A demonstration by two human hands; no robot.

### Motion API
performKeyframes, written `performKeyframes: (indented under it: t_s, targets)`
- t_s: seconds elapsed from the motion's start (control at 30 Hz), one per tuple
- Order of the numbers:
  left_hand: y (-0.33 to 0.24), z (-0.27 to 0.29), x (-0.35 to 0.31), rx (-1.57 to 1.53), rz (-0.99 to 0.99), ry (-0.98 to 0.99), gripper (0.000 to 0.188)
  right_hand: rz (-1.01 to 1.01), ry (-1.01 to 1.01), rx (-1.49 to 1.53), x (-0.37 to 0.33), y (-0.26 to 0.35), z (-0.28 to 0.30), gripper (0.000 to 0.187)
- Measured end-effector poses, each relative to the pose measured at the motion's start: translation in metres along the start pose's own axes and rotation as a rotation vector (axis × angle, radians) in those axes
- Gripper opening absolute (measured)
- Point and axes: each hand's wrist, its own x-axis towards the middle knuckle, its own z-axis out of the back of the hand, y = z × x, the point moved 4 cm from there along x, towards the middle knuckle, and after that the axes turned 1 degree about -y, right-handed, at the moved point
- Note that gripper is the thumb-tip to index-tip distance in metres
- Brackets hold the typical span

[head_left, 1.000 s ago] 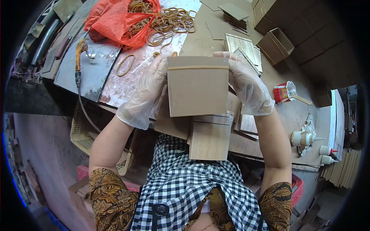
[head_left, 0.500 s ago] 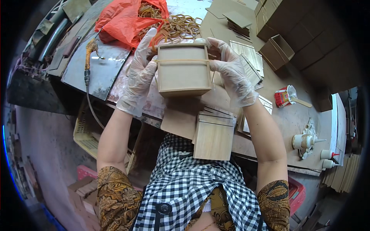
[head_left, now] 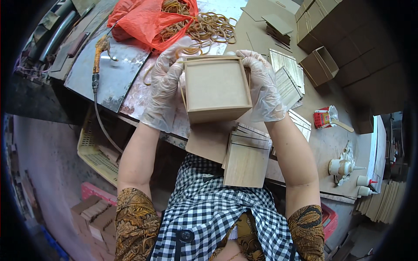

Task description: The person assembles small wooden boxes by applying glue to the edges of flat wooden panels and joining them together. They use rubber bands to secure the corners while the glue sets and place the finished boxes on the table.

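Both my hands wear thin clear gloves and hold a small square wooden box above the table edge. Its pale panel, framed by a raised rim, faces me. My left hand is closed at the far left corner, thumb against the side. At the far right corner my right hand grips the box too, some of its fingers hidden behind it. A tan rubber band runs along the far rim between the two hands. Beneath the box, thin wooden panels lie stacked over the table edge beside a brown board.
A red plastic bag spills rubber bands at the back. An orange-handled tool with a cable lies left. To the right are wooden slats, an open box, a red container with a stick, and glue bottles.
The rubber band has shifted from across the panel's upper part to the far rim. The box has tilted, showing more of its near side, and sits slightly further right in view.
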Motion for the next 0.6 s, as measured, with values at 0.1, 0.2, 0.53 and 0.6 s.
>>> performKeyframes:
  t_s: [0.1,0.2,0.53,0.6]
  targets:
    - [0.009,0.011,-0.005,-0.075,0.109,-0.041,0.029,-0.025,-0.054,-0.074,-0.003,0.005,-0.005,0.022]
    - [0.009,0.011,-0.008,-0.078,0.232,-0.133,0.027,-0.03,-0.09,-0.09,-0.003,0.003,-0.009,0.023]
    - [-0.003,-0.017,-0.012,-0.174,0.506,-0.191,0.039,-0.115,-0.099,-0.001,-0.003,-0.004,-0.01,0.032]
    - [-0.003,-0.017,-0.012,-0.217,0.454,-0.136,0.038,-0.098,-0.055,0.044,0.001,-0.009,-0.007,0.03]
